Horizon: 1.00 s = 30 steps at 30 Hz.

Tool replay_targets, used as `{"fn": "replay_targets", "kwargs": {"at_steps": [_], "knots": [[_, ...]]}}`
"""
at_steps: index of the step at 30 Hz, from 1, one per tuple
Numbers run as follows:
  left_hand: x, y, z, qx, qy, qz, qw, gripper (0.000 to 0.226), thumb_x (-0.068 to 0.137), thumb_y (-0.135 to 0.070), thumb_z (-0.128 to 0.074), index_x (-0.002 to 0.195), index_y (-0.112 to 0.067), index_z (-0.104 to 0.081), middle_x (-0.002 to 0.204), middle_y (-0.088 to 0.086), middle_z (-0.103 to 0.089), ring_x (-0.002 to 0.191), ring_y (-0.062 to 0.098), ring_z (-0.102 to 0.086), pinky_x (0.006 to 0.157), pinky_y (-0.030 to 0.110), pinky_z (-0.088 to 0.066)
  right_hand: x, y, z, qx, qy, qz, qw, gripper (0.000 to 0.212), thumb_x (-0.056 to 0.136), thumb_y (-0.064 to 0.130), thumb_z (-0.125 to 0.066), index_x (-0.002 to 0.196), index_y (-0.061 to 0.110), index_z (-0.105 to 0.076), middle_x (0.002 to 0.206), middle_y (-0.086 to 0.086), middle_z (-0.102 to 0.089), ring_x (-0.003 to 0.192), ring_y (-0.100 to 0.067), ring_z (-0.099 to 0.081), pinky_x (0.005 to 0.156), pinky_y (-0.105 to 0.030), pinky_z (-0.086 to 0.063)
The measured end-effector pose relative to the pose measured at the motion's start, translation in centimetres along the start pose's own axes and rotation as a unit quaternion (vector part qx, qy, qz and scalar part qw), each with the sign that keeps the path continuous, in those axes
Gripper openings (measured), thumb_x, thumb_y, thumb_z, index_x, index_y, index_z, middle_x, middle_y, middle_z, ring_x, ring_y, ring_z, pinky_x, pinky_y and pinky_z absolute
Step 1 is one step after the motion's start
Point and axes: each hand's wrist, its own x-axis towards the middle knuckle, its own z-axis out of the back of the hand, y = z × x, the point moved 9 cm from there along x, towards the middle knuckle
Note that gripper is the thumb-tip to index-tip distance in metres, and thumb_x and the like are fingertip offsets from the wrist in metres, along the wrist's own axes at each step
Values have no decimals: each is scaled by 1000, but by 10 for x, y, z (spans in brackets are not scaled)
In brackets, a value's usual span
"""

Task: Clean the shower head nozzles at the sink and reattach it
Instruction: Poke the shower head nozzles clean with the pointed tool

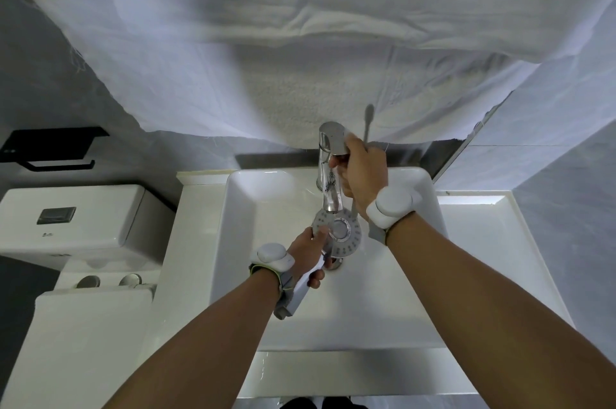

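The grey shower head [346, 243] lies face up over the white sink [253, 242], right under the spout of the chrome faucet [328, 172]. Its round face has a chrome ring in the middle and small nozzles around it. My left hand [308, 248] grips its white handle [300, 292], thumb resting on the face's left edge. My right hand [361, 172] is wrapped around the faucet lever at the top of the tap. I cannot tell whether water is running.
A white toilet tank [73, 222] with a flush plate stands to the left, a black paper holder [50, 148] on the wall above it. White cloth [300, 42] hangs over the wall behind the faucet. A white counter [493, 242] flanks the sink's right side.
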Motion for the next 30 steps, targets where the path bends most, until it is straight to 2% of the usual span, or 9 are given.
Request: {"fn": "replay_targets", "kwargs": {"at_steps": [3,5,8,11,14,18,22,27,30], "knots": [[-2,7,0,-16,19,30,999,54,100,-60,-27,110,-11,-48,70,12,-48,45,14,-29,48,19,-29,-30,-37,47,-93,-101,101,985,31,102,27,-40,91,17,-67,58,6,-56,49,-11,-48,49,-27,-42],[-3,14,0,-36,16,52,998,59,100,-62,-25,103,-9,-52,67,12,-51,40,16,-34,44,17,-32,-56,-82,69,-227,-96,125,961,25,100,12,-41,111,14,-64,91,-9,-66,84,-24,-63,76,-39,-52],[2,23,-1,-26,-14,60,998,69,101,-59,-22,88,-1,-57,63,13,-52,36,18,-38,40,16,-32,-75,-135,41,-382,94,170,903,46,94,2,-41,138,9,-49,147,-11,-43,141,-31,-31,118,-42,-22],[3,33,-9,-85,30,70,993,62,104,-48,-25,79,-1,-56,68,14,-50,37,17,-38,42,17,-31,-82,-143,-12,-485,247,276,792,60,92,18,-33,151,14,-29,160,0,-16,150,-19,-1,122,-44,3],[0,34,-14,-109,80,93,986,70,102,-58,-16,82,-5,-57,62,9,-51,37,14,-39,41,13,-32,-59,-146,-15,-556,282,286,727,68,92,14,-40,154,22,-14,162,4,-1,149,-18,9,121,-45,7],[-4,40,-12,-90,95,122,984,76,95,-70,-17,83,-6,-57,56,4,-52,35,12,-38,39,13,-31,-54,-153,-2,-542,257,234,765,74,89,3,-39,154,17,-6,159,1,10,146,-19,17,121,-48,2],[-4,46,-7,-106,75,106,986,73,97,-68,-20,82,-7,-56,62,6,-49,36,12,-37,41,15,-30,-77,-154,-24,-551,316,327,700,75,82,4,-36,154,13,-15,160,0,4,149,-22,11,121,-42,10],[-4,34,-3,-120,64,77,988,71,100,-63,-20,87,-3,-56,66,9,-48,38,14,-37,39,14,-29,-65,-138,-13,-515,272,262,769,77,83,3,-39,154,10,-11,161,-4,-1,149,-23,9,121,-40,10],[-4,38,-1,-125,50,72,988,64,102,-59,-22,83,-5,-52,68,11,-46,45,15,-35,41,14,-29,-91,-148,-24,-535,281,294,741,79,79,7,-37,154,8,-12,161,-6,0,150,-24,10,121,-44,8]]}}
